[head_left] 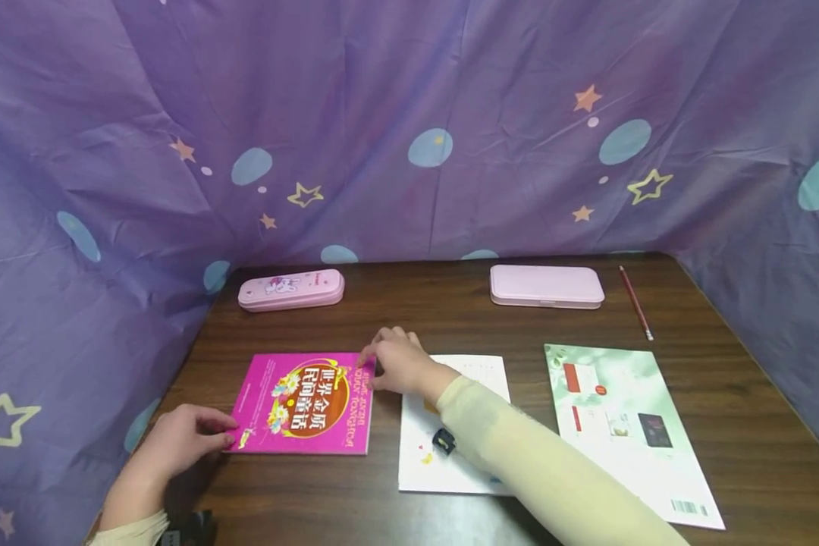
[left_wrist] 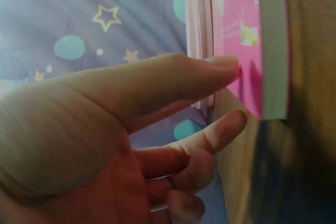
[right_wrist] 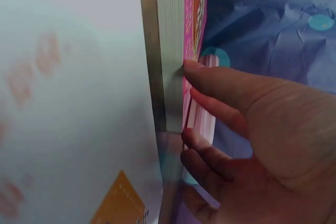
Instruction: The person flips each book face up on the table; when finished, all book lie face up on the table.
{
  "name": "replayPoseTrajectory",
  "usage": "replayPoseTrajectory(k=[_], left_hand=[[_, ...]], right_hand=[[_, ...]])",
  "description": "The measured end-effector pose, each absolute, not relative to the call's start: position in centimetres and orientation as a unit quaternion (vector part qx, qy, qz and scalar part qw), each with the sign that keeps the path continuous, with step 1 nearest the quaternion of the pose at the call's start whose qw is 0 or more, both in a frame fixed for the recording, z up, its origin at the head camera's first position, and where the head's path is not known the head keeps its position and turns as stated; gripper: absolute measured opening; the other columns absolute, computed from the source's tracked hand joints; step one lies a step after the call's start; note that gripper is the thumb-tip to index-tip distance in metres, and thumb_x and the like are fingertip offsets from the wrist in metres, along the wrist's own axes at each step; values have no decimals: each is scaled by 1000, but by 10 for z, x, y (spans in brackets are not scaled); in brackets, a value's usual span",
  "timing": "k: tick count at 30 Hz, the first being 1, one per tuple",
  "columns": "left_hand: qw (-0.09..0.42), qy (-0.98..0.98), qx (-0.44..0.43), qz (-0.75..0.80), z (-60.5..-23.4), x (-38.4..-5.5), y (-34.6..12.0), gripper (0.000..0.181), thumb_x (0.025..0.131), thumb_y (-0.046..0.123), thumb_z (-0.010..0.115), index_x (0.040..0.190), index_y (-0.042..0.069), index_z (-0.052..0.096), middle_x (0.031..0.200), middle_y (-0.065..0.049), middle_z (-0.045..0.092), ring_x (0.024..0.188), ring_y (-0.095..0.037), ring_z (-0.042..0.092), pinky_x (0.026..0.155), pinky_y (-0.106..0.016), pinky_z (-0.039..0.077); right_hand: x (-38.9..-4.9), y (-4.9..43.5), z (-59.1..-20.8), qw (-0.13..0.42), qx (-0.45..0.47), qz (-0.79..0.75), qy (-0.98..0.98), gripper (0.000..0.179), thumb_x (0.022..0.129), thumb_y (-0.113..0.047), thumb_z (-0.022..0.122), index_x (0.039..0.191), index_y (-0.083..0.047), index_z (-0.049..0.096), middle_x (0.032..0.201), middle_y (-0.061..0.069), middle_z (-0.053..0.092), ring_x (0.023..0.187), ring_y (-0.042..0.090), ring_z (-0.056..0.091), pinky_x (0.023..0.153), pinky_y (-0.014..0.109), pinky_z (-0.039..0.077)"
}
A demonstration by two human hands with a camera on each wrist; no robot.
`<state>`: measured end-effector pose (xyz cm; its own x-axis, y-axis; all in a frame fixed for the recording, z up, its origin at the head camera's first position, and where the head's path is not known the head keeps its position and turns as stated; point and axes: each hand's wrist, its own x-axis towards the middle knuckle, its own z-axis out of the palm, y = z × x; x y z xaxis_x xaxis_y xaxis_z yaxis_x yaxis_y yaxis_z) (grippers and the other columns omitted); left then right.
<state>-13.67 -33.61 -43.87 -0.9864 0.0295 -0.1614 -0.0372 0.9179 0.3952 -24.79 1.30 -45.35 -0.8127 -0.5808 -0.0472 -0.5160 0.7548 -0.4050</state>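
A thick magenta book (head_left: 266,394) with large white and yellow characters lies face up on the table, turned sideways. My left hand (head_left: 180,440) is at its near left corner. In the left wrist view, the thumb (left_wrist: 226,66) touches the cover while the loosely bent fingers stay off to the side of the corner. My right hand (head_left: 403,364) reaches to the far right corner. Its thumb (right_wrist: 194,69) rests on the cover's edge in the right wrist view, and the other fingers are relaxed about the corner. A white book (head_left: 416,474) lies under my right forearm, partly hidden.
A pale green and white book (head_left: 635,455) lies at the right. Along the back stand a pink rabbit-print pencil case (head_left: 291,290) and a plain pink pencil case (head_left: 546,287). A red pencil (head_left: 636,303) lies beside the plain one. A purple patterned curtain (head_left: 382,114) surrounds the table.
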Motion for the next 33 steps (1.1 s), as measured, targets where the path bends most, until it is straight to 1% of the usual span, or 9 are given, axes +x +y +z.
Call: replayPoseTrajectory(k=[4, 7, 10, 13, 15, 18, 22, 27, 33], left_hand=[[89, 976, 7, 200, -433, -157, -334, 29, 84, 21, 83, 109, 7, 79, 101, -14, 78, 90, -30, 72, 77, -47, 54], [75, 977, 11, 202, -432, -171, -335, 30, 85, 19, 82, 111, 5, 77, 106, -18, 76, 92, -31, 71, 79, -48, 55], [60, 976, 21, 206, -433, -184, -336, 32, 86, 18, 82, 114, 4, 76, 106, -20, 75, 87, -28, 66, 75, -44, 53], [36, 976, 31, 211, -435, -197, -338, 33, 86, 16, 81, 116, 3, 75, 104, -19, 72, 83, -25, 60, 69, -37, 47], [18, 975, 38, 219, -437, -205, -339, 33, 87, 14, 80, 118, 2, 74, 105, -19, 70, 82, -24, 59, 68, -35, 44], [-10, 972, 56, 227, -440, -217, -340, 32, 88, 11, 78, 118, 3, 73, 113, -21, 69, 86, -25, 61, 72, -35, 46], [-29, 968, 91, 232, -446, -230, -342, 29, 88, 8, 78, 117, 3, 74, 123, -22, 68, 89, -26, 63, 78, -39, 49], [-17, 967, 108, 230, -452, -236, -344, 25, 89, 7, 78, 114, 4, 76, 120, -21, 71, 89, -24, 63, 79, -40, 49], [20, 971, 93, 217, -457, -238, -344, 26, 90, 12, 78, 115, 6, 76, 108, -17, 73, 84, -22, 60, 74, -37, 46]], right_hand=[[-238, 14, -453, 66, -288, -185, 937, 35, 81, -33, 87, 115, -28, 78, 122, 0, 67, 119, 23, 53, 104, 46, 37], [-229, 13, -454, 61, -288, -182, 938, 34, 80, -33, 88, 113, -28, 79, 115, -2, 69, 113, 21, 56, 102, 46, 39], [-218, 12, -455, 59, -281, -182, 940, 34, 79, -34, 88, 111, -29, 80, 110, -4, 69, 108, 20, 56, 99, 43, 39], [-207, 11, -455, 57, -274, -186, 942, 32, 77, -34, 89, 108, -31, 80, 109, -5, 69, 107, 19, 57, 97, 42, 40], [-200, 10, -455, 57, -273, -183, 943, 33, 77, -35, 89, 108, -31, 80, 111, -6, 69, 107, 19, 58, 97, 42, 41], [-189, 10, -454, 56, -273, -172, 945, 34, 77, -39, 89, 109, -32, 79, 113, -5, 69, 107, 18, 58, 97, 41, 42], [-173, 10, -452, 52, -274, -157, 947, 43, 73, -45, 91, 112, -32, 79, 113, -5, 70, 105, 17, 58, 94, 38, 43], [-153, 10, -452, 42, -281, -138, 949, 53, 68, -51, 92, 114, -31, 77, 107, -6, 69, 101, 16, 59, 90, 36, 45], [-140, 8, -453, 19, -283, -118, 952, 48, 72, -53, 89, 113, -32, 77, 107, -5, 70, 98, 15, 58, 88, 35, 44]])
